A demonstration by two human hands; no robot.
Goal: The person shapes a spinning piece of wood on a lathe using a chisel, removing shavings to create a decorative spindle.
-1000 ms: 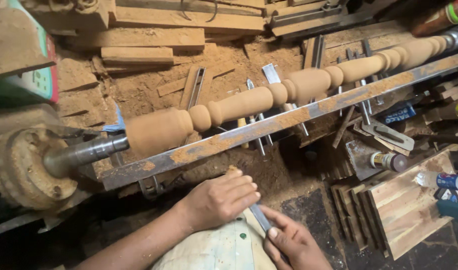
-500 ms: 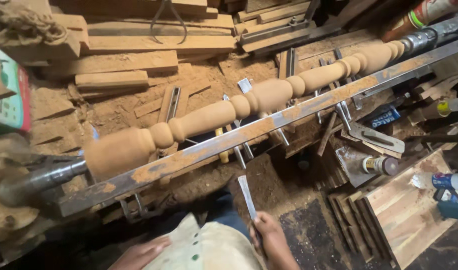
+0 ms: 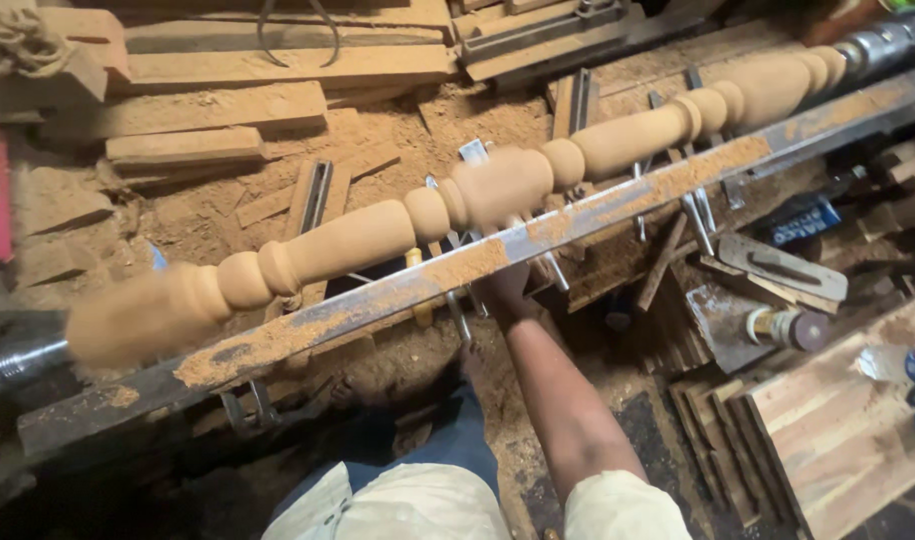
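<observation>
A long pale turned wooden spindle (image 3: 348,240) with beads and swells runs diagonally from lower left to upper right, mounted on a lathe. In front of it lies a rusty metal rail (image 3: 278,335) dusted with sawdust. My right arm stretches forward and my right hand (image 3: 505,290) is just under the rail at its middle, among several metal chisels (image 3: 458,318) that lie beneath the spindle. The rail hides the fingers, so I cannot tell if they hold a tool. My left hand is out of view.
Wooden boards and offcuts (image 3: 218,105) lie in sawdust behind the lathe. A metal scraper plate (image 3: 778,265), a blue box (image 3: 798,222) and a slatted wooden panel (image 3: 838,430) sit at the right. The lathe's steel shaft (image 3: 18,360) is at the far left.
My right hand, which held a chisel low near my lap, has reached forward under the rail. My left hand has dropped out of view. The view has shifted right along the spindle.
</observation>
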